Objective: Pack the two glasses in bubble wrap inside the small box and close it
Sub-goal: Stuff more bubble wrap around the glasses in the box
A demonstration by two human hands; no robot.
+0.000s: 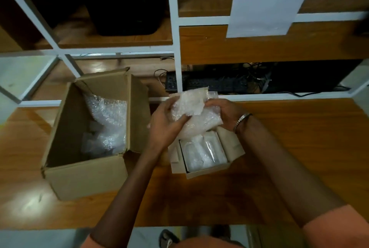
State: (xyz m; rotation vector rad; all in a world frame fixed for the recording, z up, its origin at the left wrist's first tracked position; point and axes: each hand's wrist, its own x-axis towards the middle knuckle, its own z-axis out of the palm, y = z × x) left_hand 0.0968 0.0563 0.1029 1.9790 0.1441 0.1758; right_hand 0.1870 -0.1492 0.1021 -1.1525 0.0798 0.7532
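Left hand: fingers curled round the bubble-wrapped bundle.
Right hand: grips the bundle's other side.
Bundle: held just above the small box, which sits open mid-worktop.
Large box: left, holding bubble wrap.
Paper sheet: writing unreadable.

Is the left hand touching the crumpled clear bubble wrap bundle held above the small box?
Touching: the head view shows the left hand gripping the bubble wrap bundle.

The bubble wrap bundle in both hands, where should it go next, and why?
Probably straight down into the small box. Both the left hand and right hand grip the bubble wrap bundle right above it, the flaps are open, and one wrapped piece seems to lie inside already.
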